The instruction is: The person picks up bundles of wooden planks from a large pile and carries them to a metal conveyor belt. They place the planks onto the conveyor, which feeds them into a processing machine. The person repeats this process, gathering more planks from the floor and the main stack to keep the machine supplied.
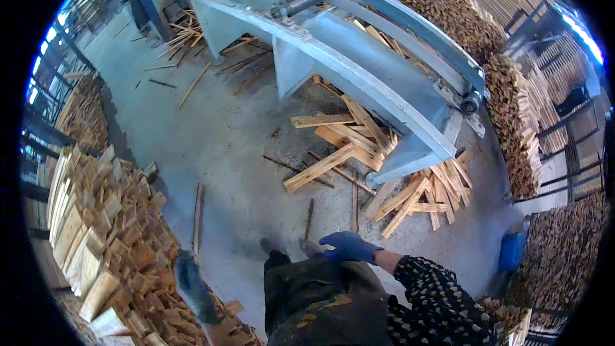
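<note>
Left hand (192,291), in a dark glove, hangs low over the heap of wood offcuts (109,243) at the person's left side, blurred, so whether its fingers are spread or closed I cannot tell; nothing clearly sits in it. The heap lies close at hand, an easy reach. Right hand (349,247), blue-gloved, floats out in front above the concrete floor (218,147), fingers loosely curled and gripping nothing, likely for balance. Beyond, planks (339,144) lie spilled under the blue machine (359,70), seemingly where it drops them. Stacked slats (512,122) line the right side.
</note>
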The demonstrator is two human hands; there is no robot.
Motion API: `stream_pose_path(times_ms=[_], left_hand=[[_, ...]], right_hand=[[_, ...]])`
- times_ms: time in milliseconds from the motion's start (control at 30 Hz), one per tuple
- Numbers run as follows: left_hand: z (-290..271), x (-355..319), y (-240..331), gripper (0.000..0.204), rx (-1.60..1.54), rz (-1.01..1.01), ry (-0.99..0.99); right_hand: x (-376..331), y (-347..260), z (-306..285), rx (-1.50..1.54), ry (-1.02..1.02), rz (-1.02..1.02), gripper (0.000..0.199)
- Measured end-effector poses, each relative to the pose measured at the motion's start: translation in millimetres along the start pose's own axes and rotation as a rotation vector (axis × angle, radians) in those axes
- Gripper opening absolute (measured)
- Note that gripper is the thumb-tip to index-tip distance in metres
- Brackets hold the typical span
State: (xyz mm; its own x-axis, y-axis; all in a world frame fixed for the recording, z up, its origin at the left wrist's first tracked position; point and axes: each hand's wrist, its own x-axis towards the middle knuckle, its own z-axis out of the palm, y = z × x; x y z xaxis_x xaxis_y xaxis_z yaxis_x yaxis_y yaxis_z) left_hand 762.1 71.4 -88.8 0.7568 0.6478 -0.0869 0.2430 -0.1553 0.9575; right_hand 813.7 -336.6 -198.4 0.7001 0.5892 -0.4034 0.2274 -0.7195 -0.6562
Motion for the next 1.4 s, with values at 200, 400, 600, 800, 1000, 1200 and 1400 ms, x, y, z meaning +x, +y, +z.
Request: stream_pose_path(times_ms=[200, 400, 600, 800, 1000, 1200, 1400], left_hand=[[122.7, 7.2, -38.2, 0.029, -0.188, -0.207, -0.465], [183.6, 4.7, -14.8, 0.027, -0.358, -0.574, -0.763], [219.3, 37.9, -35.3, 0.026, -0.136, -0.079, -0.969], [305.3, 86.8, -56.5, 0.021, -0.502, -0.791, -0.414], [418.9, 149.0, -146.2, 0.029, -0.522, -0.891, -0.542], [537.7, 215.2, -243.1, 0.037, -0.383, -0.733, -0.660], [630.1, 272.1, -320.7, 0.045, -0.288, -0.768, -0.733]], right_hand=[[-26.2, -11.2, -10.8, 0.227, 0.076, 0.203, 0.047], [-0.5, -23.1, -16.2, 0.236, 0.143, 0.255, 0.044], [47.5, 22.7, -36.4, 0.448, 0.255, 0.127, 0.040], [111.3, 123.1, -47.4, 0.778, 0.012, 0.247, 0.043], [145.7, 288.4, 52.1, 2.523, -0.504, 0.304, 0.034], [201.5, 370.8, 112.0, 1.495, 0.132, 0.529, 0.024], [320.8, 392.5, 130.9, 1.962, 0.488, 0.925, 0.031]])
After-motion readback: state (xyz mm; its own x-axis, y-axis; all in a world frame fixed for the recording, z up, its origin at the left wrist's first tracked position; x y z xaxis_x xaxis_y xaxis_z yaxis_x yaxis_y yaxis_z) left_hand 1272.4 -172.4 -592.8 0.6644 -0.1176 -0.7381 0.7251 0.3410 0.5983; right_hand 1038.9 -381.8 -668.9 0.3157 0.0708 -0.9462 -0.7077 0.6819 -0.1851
